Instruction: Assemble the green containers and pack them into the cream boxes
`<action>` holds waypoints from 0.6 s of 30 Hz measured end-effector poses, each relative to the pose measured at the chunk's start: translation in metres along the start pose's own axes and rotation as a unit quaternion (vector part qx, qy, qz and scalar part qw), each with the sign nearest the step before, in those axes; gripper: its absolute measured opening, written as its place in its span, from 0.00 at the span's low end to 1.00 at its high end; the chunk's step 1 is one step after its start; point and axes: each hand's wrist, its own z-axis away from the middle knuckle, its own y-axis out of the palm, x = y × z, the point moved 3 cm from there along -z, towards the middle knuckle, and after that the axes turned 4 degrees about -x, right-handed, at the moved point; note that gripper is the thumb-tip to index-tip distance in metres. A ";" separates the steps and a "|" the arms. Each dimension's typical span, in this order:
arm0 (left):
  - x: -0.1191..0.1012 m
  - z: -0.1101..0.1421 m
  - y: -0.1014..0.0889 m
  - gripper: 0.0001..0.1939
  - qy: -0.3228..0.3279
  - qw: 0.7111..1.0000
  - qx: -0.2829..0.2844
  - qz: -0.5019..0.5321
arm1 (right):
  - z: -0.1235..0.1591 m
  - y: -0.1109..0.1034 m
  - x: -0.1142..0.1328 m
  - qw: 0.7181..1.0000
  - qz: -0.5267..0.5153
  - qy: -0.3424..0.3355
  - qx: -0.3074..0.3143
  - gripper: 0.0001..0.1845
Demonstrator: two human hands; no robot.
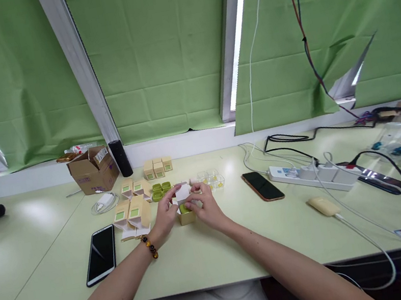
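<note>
Between my two hands stands a small tan cardboard box (187, 219) with its white-lined flaps raised. A green square container (183, 208) shows in its opening. My left hand (164, 216) grips the box from the left, fingers at the raised flap. My right hand (207, 208) is closed at the right side, its fingertips at the opening and seemingly touching the green container. Just behind are several green square containers (157, 192) and a cluster of clear cups (211, 179) with yellow bits inside. To the left stand several small tan boxes (139, 211) with flaps open.
Closed small boxes (158, 168) stand at the back, near a black cylinder (120, 158) and a brown carton (94, 170). Phones lie left (100, 254) and right (263, 186). A white power strip (314, 176), a pale mouse (323, 206) and loose cables occupy the right side.
</note>
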 end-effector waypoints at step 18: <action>0.008 -0.006 -0.004 0.29 -0.044 0.996 -0.020 0.078 | -0.009 -0.013 -0.027 0.961 -0.221 0.159 -0.048 0.16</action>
